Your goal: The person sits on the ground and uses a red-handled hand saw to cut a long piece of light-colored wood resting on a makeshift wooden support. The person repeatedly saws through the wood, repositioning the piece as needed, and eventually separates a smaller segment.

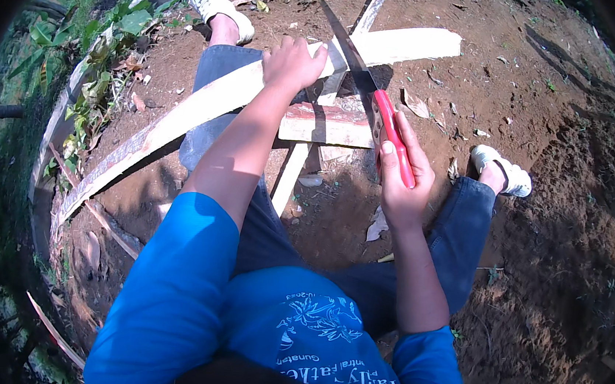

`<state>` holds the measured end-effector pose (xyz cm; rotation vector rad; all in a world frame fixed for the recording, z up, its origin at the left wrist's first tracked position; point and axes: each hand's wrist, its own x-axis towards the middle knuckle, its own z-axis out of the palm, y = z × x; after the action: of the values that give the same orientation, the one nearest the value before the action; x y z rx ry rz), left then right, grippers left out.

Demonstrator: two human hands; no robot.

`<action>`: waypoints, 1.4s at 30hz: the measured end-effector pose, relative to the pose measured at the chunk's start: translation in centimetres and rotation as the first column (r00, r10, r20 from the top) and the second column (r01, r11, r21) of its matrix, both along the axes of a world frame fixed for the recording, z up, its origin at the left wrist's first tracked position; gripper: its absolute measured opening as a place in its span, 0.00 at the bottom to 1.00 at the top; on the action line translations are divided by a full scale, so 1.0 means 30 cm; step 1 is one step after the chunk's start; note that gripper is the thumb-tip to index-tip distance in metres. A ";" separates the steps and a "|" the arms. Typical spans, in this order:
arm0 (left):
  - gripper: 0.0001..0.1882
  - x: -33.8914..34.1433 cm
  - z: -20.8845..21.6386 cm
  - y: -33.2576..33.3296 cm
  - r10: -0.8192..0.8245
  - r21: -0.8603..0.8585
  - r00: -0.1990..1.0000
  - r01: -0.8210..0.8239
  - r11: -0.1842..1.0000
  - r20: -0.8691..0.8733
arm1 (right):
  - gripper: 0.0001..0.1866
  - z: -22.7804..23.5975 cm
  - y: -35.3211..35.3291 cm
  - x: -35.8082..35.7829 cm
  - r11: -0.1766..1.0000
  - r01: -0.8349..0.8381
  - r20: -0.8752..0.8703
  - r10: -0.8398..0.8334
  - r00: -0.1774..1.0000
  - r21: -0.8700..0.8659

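A long pale wooden plank [218, 100] slants from the lower left to the upper right, bark along part of its edge. My left hand [292, 63] presses on it near the middle, its fingers curling over the far edge. My right hand [406, 179] is closed round the red handle of a handsaw [394, 137]. The dark blade points up and to the left and crosses the plank just right of my left hand. Whether its teeth have cut into the wood cannot be made out. Below the plank lies a short thick piece of wood [326, 131].
A thin pale stick [291, 176] runs under the wood pieces. My legs in dark jeans [460, 225] and white clogs [514, 179] spread on either side. Brown soil [555, 238] with dry leaves [415, 103] surrounds me. Green plants [93, 108] and a low edging stand at left.
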<state>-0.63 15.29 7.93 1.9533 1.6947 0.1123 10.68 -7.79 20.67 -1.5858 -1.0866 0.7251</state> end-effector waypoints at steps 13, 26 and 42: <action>0.32 -0.019 -0.014 0.017 0.020 0.005 0.997 -0.021 1.000 0.068 | 0.24 0.041 0.011 -0.117 1.000 -0.025 0.169 0.027 0.985 -0.011; 0.32 -0.024 -0.027 0.016 -0.009 0.014 0.999 0.008 1.000 0.042 | 0.34 0.119 0.077 -0.154 0.942 -0.288 0.256 0.326 0.910 -0.173; 0.33 -0.019 -0.035 0.008 0.021 -0.020 0.999 -0.020 1.000 0.037 | 0.34 0.230 -0.262 -0.138 0.944 -0.149 0.212 0.217 0.953 -0.296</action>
<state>-1.21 15.53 6.89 1.9086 1.6862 0.1386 6.55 -15.66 27.57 -1.8641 -1.3737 0.8543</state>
